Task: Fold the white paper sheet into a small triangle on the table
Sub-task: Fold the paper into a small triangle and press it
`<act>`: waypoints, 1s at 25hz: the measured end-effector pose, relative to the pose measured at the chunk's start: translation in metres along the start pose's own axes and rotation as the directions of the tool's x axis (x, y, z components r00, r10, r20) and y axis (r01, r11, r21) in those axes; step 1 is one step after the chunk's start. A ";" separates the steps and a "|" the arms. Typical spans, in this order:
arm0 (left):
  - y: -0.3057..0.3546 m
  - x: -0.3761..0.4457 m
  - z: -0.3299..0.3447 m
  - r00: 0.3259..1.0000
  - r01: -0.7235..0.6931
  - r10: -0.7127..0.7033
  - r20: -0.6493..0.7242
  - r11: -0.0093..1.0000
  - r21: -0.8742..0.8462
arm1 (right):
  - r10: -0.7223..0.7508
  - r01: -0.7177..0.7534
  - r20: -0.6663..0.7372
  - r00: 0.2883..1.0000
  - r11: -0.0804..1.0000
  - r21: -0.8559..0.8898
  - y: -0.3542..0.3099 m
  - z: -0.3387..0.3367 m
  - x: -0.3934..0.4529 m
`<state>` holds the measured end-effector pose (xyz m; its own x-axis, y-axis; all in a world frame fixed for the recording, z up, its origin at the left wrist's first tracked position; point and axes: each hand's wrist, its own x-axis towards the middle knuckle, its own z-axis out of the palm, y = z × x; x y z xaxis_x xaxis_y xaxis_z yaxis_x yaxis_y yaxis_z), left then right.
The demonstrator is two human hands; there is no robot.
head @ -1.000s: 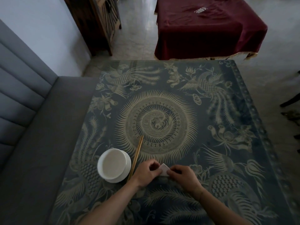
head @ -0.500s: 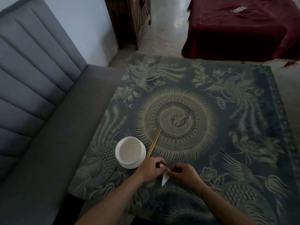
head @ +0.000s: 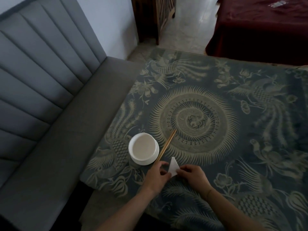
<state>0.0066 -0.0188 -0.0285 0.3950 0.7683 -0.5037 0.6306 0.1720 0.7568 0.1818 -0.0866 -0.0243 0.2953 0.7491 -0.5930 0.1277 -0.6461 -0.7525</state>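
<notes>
Fingers (head: 182,170) of the right hand (head: 194,176) are curled and pinch the lower right corner of the paper (head: 173,166). Fingers of the left hand (head: 158,175) are bent inward beside the paper's left edge; contact with the paper cannot be confirmed, as the thumb area is blurred.

The paper is folded into a small white triangle. Its apex points away from the person, and its base sits between the two hands. It lies at the near edge of the worktop (head: 233,147), which carries a dark cloth with a pale spiral and bird pattern.

A white bowl (head: 143,148) stands on the worktop just left of the paper, apart from it. A pair of chopsticks (head: 166,145) lies flat beside the bowl's right rim, angled up to the right toward the spiral; the near end is just beside the left hand.

A grey sofa (head: 50,114) adjoins the worktop's left side.
</notes>
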 end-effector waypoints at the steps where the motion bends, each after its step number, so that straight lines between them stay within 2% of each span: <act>1: 0.001 -0.001 0.000 0.999 -0.025 0.026 -0.021 0.999 0.031 | -0.006 0.006 -0.004 1.000 0.999 -0.040 -0.001 0.000 0.001; 5: 0.005 0.001 -0.004 0.994 -0.102 0.108 -0.029 0.982 0.159 | -0.055 0.047 -0.047 0.997 0.987 -0.151 -0.009 0.006 0.009; 13: 0.005 0.007 -0.009 0.980 -0.179 0.197 -0.040 0.946 0.270 | -0.055 0.031 -0.180 0.982 0.991 -0.130 -0.025 0.017 0.032; 18: -0.011 -0.002 -0.005 0.941 -0.244 0.315 -0.121 0.882 0.404 | -0.089 -0.002 -0.248 0.965 0.939 -0.344 -0.032 0.022 0.039; 25: -0.009 -0.003 -0.010 0.902 -0.309 0.427 -0.060 0.737 0.601 | -0.206 0.046 -0.254 0.945 0.853 -0.519 -0.037 0.028 0.041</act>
<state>-0.0067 -0.0161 -0.0297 0.5854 0.8038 -0.1061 0.7443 -0.4809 0.4634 0.1627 -0.0277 -0.0284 0.4932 0.8036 -0.3331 0.6141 -0.5928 -0.5209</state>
